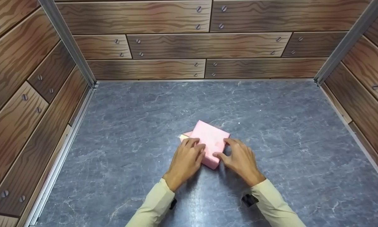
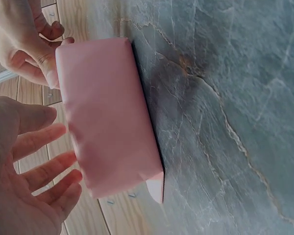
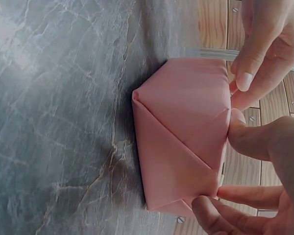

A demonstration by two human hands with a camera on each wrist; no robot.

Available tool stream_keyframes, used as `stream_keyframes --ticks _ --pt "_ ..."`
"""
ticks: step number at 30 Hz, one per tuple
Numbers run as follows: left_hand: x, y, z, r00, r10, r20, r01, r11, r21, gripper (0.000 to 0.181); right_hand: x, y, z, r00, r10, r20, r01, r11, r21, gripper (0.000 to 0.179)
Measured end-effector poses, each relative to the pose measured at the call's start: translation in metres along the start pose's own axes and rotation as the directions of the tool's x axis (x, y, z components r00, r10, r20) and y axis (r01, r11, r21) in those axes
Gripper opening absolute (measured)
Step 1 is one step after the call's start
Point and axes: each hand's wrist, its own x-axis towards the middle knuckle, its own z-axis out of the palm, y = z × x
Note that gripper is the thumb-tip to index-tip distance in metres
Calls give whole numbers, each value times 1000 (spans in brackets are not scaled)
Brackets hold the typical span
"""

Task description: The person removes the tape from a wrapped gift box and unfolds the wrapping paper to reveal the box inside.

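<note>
A box wrapped in pink paper (image 1: 209,135) lies at an angle on the floor-like surface. Its folded end (image 3: 176,161) shows creased, overlapping flaps in the right wrist view. My left hand (image 1: 185,159) is at the box's left side, fingertips over its top; the left wrist view shows these fingers loosely spread. On the opposite side, my right hand (image 1: 241,160) touches the wrapped box with thumb and fingers set apart along the folded end's edge. A paler flap (image 2: 157,188) juts from the far end, low down.
Grey marbled surface (image 1: 138,126) surrounds the box. Wood-patterned panels (image 1: 166,45) stand at the back and both sides, with metal strips (image 1: 72,44) at the corners. Dark devices (image 1: 249,200) sit at both wrists.
</note>
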Motion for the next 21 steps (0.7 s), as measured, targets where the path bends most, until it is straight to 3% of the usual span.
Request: stream_keyframes --ticks 21 --pt "0 -1 3 999 13 35 -12 1000 -21 20 5 6 -1 999 -37 8 36 993 114 44"
